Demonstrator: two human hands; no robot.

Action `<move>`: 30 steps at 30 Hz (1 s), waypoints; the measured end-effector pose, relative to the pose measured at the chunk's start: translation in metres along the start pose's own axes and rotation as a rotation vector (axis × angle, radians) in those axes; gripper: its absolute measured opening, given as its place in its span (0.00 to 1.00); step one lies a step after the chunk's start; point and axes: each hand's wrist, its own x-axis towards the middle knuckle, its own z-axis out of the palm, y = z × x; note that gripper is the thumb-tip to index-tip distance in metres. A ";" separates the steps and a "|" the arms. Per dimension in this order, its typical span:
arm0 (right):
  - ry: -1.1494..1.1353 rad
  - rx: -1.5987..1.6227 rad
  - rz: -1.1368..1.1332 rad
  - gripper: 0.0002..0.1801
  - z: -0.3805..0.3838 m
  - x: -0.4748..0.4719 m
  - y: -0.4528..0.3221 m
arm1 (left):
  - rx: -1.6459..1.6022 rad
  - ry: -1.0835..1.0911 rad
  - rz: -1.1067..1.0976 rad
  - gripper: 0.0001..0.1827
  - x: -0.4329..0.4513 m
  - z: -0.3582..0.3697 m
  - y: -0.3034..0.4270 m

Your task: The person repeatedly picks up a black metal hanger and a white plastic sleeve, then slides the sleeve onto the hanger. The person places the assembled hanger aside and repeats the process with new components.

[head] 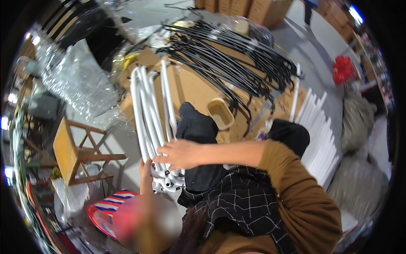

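A bundle of long white tubes [149, 117] with bent ends leans left of my legs. My left hand [146, 171] is at the bundle's left side near its lower end, its fingers curled against the tubes. From the right, my right hand [179, 154] reaches across my knee and lies over the same tubes, palm down with fingers spread. Below both hands, the curved lower ends [168, 181] of the tubes cluster together, some showing dark openings. A separate pair of white tubes [167, 95] stands just right of the bundle.
Black metal rods [215, 63] lie piled on cardboard [190, 85] ahead, near a tan plastic tub [221, 114]. More white tubes [317, 136] are stacked at right. A wooden stool [68, 150] and plastic wrap [82, 79] are at left. Another person [307, 14] stands far back.
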 end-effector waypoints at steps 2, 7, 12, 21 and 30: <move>0.163 -0.116 0.077 0.17 -0.045 -0.042 0.040 | 0.055 0.070 -0.155 0.20 0.029 -0.029 -0.046; 0.970 -0.145 0.942 0.11 -0.161 -0.297 0.139 | 0.724 0.315 -0.112 0.21 0.108 -0.016 -0.021; 0.919 -0.179 2.125 0.19 -0.049 -0.552 0.150 | 0.924 -0.240 0.623 0.16 0.168 0.179 0.115; 0.632 -0.127 2.349 0.31 0.153 -0.621 0.158 | 1.418 -0.802 0.967 0.12 0.193 0.596 0.029; 0.505 0.082 2.441 0.36 0.139 -0.606 0.182 | 2.011 -0.894 1.265 0.15 0.168 0.668 -0.067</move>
